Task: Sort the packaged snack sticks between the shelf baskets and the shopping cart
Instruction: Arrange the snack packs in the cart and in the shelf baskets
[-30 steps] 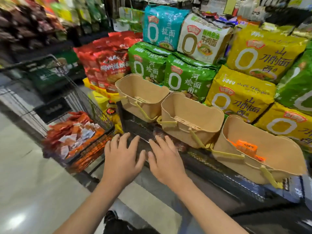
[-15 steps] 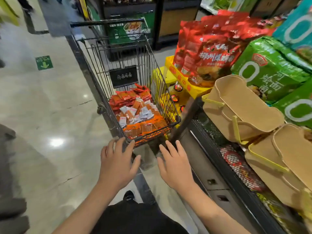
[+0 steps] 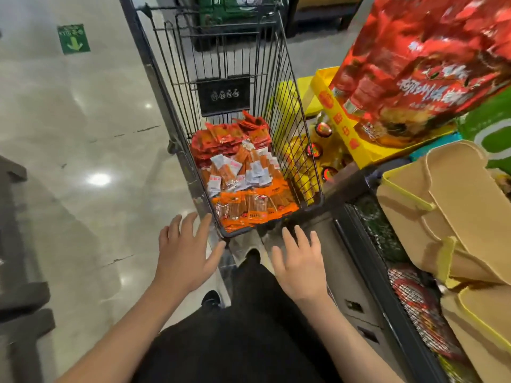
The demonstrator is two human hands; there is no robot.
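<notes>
My left hand (image 3: 185, 252) and right hand (image 3: 300, 262) hover with fingers spread, holding nothing, just short of the shopping cart's (image 3: 243, 64) near rim. The packaged snack sticks (image 3: 243, 183) lie heaped on the cart floor (orange, red and white wrappers). To my right, tan shelf baskets (image 3: 453, 217) sit tilted on the shelf.

Empty hands (image 3: 243, 261) before snack-filled cart (image 3: 177, 111)

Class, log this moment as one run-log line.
left hand: open, empty | right hand: open, empty | snack sticks: piled in shopping cart | nearest shelf basket: untouched
</notes>
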